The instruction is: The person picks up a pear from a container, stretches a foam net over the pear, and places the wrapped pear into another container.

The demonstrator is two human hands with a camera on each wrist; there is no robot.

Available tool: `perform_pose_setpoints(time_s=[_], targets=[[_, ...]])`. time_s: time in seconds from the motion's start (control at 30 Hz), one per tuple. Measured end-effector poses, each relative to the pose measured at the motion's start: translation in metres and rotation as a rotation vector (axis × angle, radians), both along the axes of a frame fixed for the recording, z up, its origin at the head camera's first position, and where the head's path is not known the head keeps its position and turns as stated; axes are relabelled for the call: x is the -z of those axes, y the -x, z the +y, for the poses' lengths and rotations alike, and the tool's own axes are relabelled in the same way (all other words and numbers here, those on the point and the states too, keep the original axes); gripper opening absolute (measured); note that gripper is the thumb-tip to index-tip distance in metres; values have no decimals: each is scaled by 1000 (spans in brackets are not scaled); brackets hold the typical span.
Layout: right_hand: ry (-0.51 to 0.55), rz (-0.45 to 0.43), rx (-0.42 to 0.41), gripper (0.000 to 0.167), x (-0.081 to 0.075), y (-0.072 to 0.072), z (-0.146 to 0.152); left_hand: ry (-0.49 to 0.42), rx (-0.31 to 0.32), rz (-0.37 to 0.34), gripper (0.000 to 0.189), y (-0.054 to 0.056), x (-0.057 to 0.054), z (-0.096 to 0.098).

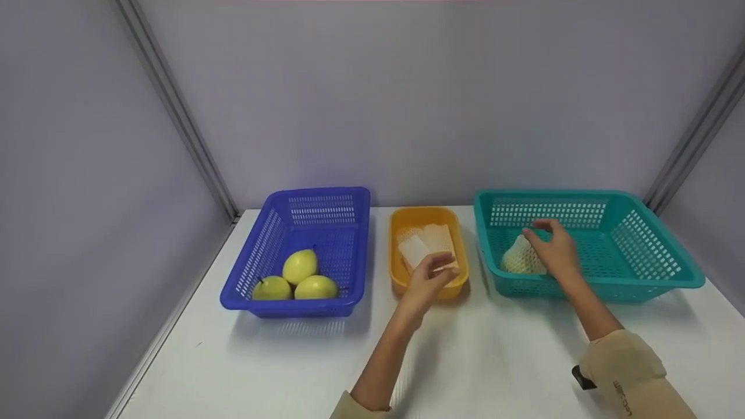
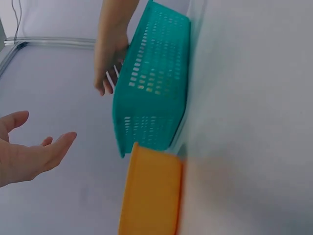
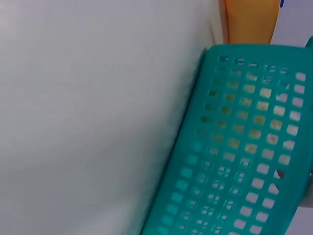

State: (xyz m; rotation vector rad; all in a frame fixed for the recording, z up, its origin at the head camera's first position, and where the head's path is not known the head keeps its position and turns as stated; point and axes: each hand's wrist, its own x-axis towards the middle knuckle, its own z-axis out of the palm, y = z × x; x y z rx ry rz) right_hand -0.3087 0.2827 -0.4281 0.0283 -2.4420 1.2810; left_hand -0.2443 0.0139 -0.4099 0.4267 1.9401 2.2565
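In the head view a pear in a white foam net [image 1: 520,256] sits in the front left corner of the teal basket [image 1: 625,283]. My right hand [image 1: 557,249] is over that basket's front rim, its thumb close to the top of the net and its fingers spread from the thumb. Above the front of the small orange basket [image 1: 396,233] hovers my left hand [image 1: 426,285], fingers loosely bent and holding nothing. White foam nets [image 1: 436,237] lie inside the orange basket. The left wrist view also shows the left hand's parted fingers.
On the left stands a blue basket [image 1: 234,304] with three yellow-green pears [image 1: 300,266] in its front part. All the baskets stand on a white table [image 1: 262,372] against a pale back wall, with side panels left and right.
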Motion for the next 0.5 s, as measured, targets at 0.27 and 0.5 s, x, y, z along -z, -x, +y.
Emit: perform_pose_setpoints(time_s=[0.27, 0.5], targets=[[129, 211, -125, 29, -10, -7, -60, 134, -165, 173, 43, -7, -23, -47], [203, 167, -355, 20, -36, -43, -138, 393, -341, 246, 44, -13, -25, -68]])
